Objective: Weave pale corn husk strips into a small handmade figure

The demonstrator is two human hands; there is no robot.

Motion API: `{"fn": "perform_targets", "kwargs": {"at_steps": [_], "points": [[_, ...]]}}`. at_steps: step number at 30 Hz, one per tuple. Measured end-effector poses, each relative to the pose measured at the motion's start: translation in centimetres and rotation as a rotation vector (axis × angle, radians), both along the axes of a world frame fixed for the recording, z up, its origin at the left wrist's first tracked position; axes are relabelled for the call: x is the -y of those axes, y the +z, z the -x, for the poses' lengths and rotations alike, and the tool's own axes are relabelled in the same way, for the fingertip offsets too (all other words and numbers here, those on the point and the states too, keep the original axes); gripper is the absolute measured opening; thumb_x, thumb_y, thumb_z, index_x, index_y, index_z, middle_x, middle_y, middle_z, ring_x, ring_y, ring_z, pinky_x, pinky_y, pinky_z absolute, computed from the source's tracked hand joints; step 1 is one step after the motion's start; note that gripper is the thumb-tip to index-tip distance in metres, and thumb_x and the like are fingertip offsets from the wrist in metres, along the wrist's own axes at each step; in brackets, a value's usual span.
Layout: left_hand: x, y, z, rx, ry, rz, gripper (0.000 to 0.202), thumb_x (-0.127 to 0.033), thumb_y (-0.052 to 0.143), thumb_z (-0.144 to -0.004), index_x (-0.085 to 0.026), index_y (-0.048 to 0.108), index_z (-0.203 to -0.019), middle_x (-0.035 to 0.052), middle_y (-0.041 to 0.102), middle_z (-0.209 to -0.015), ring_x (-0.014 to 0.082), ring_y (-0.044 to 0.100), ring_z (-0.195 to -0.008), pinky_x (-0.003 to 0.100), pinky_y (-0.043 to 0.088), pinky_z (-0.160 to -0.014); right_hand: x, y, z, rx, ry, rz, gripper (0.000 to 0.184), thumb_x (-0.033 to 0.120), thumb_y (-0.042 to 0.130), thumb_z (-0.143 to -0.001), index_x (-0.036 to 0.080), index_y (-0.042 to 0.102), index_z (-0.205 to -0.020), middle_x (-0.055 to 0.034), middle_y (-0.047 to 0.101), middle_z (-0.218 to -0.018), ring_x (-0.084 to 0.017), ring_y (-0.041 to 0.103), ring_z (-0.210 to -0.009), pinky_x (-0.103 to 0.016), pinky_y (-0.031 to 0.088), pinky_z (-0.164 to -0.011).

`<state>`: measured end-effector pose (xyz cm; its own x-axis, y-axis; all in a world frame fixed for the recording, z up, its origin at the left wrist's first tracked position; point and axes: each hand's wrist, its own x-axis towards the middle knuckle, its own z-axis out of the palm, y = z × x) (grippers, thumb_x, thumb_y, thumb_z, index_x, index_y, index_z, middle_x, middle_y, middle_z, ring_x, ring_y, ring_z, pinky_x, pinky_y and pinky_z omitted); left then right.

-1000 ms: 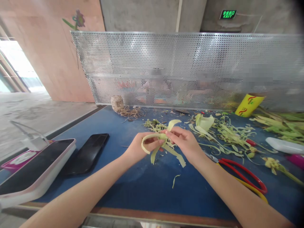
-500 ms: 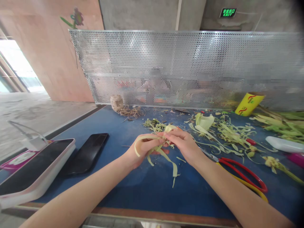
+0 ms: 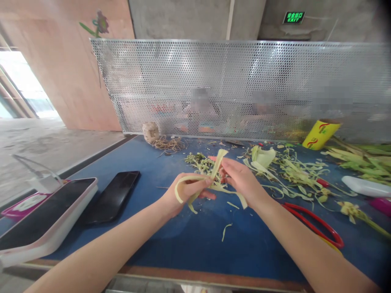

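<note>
Both hands meet over the middle of the blue table (image 3: 189,240). My left hand (image 3: 180,193) is closed on a bundle of pale green leaf strips (image 3: 195,183), one strip looping out to the left. My right hand (image 3: 241,181) pinches a strip (image 3: 217,162) of the same bundle and holds it upward between thumb and fingers. Loose ends of the strips hang below the hands. A small cut scrap (image 3: 225,230) lies on the table underneath.
Red-handled scissors (image 3: 314,221) lie to the right, partly behind my right forearm. A dark phone (image 3: 114,195) and a white-edged tablet (image 3: 42,219) sit at the left. Leaf scraps (image 3: 293,171), a twine ball (image 3: 150,131), a yellow container (image 3: 320,134) and a perforated metal screen (image 3: 244,85) stand at the back.
My right hand has lifted one strip up and away from the bundle. The left hand has kept its hold, shifting slightly.
</note>
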<state>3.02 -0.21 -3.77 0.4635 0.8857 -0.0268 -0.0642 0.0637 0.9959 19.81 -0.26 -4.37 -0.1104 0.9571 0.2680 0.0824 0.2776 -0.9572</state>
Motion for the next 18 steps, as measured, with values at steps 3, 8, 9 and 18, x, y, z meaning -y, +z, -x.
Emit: {"fn": "perform_targets", "kwargs": {"at_steps": [3, 8, 9, 18], "points": [[-0.2, 0.2, 0.2, 0.078, 0.029, -0.039, 0.020, -0.029, 0.063, -0.069, -0.013, 0.067, -0.079, 0.0035, 0.066, -0.070, 0.0131, 0.062, -0.059, 0.021, 0.045, -0.054, 0.2, 0.0, 0.2, 0.068, 0.178, 0.151, 0.039, 0.044, 0.057, -0.071, 0.025, 0.056, -0.106, -0.0055, 0.058, -0.091, -0.016, 0.055, -0.073, -0.029, 0.044, -0.058], [-0.6, 0.4, 0.6, 0.069, 0.084, -0.090, 0.018, -0.022, 0.070, -0.061, -0.013, 0.066, -0.077, 0.0008, 0.063, -0.063, 0.0088, 0.056, -0.052, 0.019, 0.044, -0.052, 0.7, 0.4, 0.4, 0.235, 0.305, 0.063, 0.018, 0.036, 0.052, -0.077, 0.020, 0.061, -0.080, -0.0014, 0.059, -0.067, -0.011, 0.052, -0.056, -0.026, 0.042, -0.055], [-0.7, 0.3, 0.6, 0.052, 0.112, -0.103, 0.017, -0.021, 0.070, -0.061, -0.013, 0.066, -0.075, 0.0000, 0.063, -0.061, 0.0078, 0.054, -0.049, 0.018, 0.043, -0.049, 0.7, 0.5, 0.3, 0.263, 0.292, 0.032, 0.020, 0.035, 0.050, -0.079, 0.019, 0.061, -0.076, -0.0012, 0.058, -0.064, -0.011, 0.051, -0.055, -0.026, 0.041, -0.055], [-1.0, 0.3, 0.8, 0.072, 0.223, -0.177, 0.015, -0.023, 0.069, -0.062, -0.014, 0.066, -0.074, -0.0045, 0.052, -0.049, 0.0023, 0.039, -0.036, 0.016, 0.030, -0.035, 0.8, 1.7, -0.7, 0.449, 0.252, -0.034, 0.030, 0.036, 0.043, -0.083, 0.016, 0.064, -0.074, -0.0014, 0.057, -0.059, -0.011, 0.053, -0.057, -0.023, 0.041, -0.056]]}}
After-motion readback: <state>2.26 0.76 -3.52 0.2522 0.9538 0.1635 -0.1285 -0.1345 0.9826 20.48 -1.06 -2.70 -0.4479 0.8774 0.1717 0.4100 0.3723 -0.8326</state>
